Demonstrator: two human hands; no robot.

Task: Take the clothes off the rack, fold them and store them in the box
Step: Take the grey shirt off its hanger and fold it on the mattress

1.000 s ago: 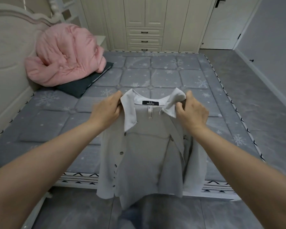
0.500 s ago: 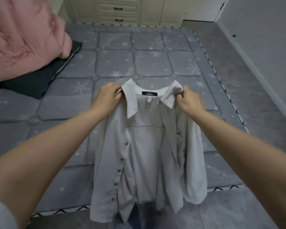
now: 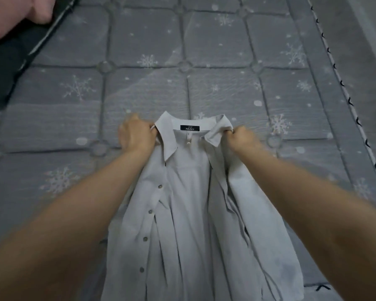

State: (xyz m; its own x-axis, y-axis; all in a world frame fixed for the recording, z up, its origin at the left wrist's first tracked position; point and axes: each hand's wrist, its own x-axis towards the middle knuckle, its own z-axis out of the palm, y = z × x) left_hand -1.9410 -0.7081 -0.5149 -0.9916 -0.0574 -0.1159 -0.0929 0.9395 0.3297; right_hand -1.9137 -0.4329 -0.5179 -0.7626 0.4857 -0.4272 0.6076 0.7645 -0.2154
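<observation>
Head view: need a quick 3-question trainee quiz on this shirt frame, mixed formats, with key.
1. True or false: the light grey button-up shirt is buttoned closed.
2. Where do the left hand and right hand grip the shirt? A) cuffs B) by the collar, at the shoulders C) hem
3. Fill in: the shirt is spread over the grey quilted ____ printed with snowflakes.

Key: 1 false; 2 B; 3 mattress.

A bed (image 3: 215,46) filled nearly the whole view, its grey quilted mattress cover printed with pale snowflakes and edged at right by a trim of small dark marks. A dark pillow (image 3: 11,61) lay at upper left beneath a pink quilt (image 3: 7,14), and grey floor (image 3: 369,35) showed at far right under dim, even light.
</observation>
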